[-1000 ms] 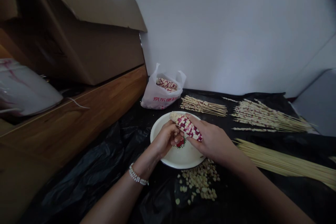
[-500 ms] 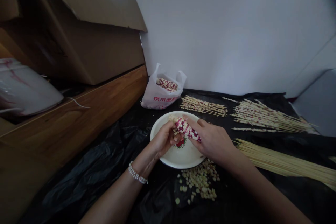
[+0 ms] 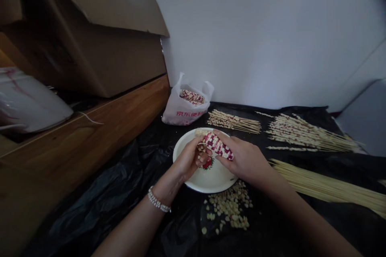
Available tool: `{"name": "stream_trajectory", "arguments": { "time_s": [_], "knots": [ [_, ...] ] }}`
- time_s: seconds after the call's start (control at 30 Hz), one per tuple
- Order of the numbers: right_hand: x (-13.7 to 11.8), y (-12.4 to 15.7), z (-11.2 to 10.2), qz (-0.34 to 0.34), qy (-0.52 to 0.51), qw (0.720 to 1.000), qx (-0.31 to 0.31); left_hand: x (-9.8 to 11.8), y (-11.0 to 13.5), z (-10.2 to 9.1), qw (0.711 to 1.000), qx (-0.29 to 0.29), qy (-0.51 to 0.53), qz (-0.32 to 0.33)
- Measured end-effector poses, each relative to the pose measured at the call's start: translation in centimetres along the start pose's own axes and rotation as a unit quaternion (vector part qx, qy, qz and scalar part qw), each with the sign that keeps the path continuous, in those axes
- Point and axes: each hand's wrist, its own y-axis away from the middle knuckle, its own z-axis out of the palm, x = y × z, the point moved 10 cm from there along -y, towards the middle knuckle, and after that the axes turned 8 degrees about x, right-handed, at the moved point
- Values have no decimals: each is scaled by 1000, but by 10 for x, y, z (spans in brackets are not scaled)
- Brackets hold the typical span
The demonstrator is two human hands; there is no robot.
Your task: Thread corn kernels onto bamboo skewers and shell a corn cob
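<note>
An ear of corn [image 3: 217, 145] with white and purple-red kernels is held above a white enamel plate [image 3: 211, 180], its long axis slanting across the view, with the pale end pointing up and left towards the bag and the other end down and right. The left hand [image 3: 189, 158], with a beaded bracelet [image 3: 159, 202] on its wrist, is curled against the upper part of the ear, and the right hand [image 3: 245, 158] is clamped over the lower part, so the underside is hidden. The left hand also partly covers a red flower motif [image 3: 207, 163] on the plate. Loose kernels [image 3: 229, 209] lie in a heap just beyond the plate's near edge on a black plastic sheet [image 3: 120, 196]. Past the plate stands a white plastic bag [image 3: 184, 114] with red Chinese lettering that reads 京东便利, holding another ear [image 3: 191, 96], half hidden by the bag. To the right lie kernel-threaded skewers [image 3: 307, 136] and a bundle of bare skewers [image 3: 328, 186]. A cardboard box [image 3: 90, 48] is cut off at the left edge.
</note>
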Motion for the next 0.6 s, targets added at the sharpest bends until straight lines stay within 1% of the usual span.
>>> {"name": "stream_trajectory", "arguments": {
  "time_s": [0.13, 0.2, 0.3, 0.37, 0.5, 0.6],
  "knots": [
    [3, 0, -1, 17, 32, 999, 9, 8, -1, -12, 997, 63, 0, 36],
    [5, 0, -1, 25, 38, 999, 11, 12, -1, -16, 995, 83, -3, 60],
    [7, 0, 1, 35, 35, 999, 11, 19, 1, -19, 987, 105, -67, 103],
    [8, 0, 2, 39, 27, 999, 9, 27, 5, -18, 973, 120, -130, 149],
    [9, 0, 2, 44, 9, 999, 6, 46, 14, -12, 932, 138, -226, 247],
    [9, 0, 1, 42, 3, 999, 5, 54, 18, -10, 904, 151, -277, 287]
  ]
}}
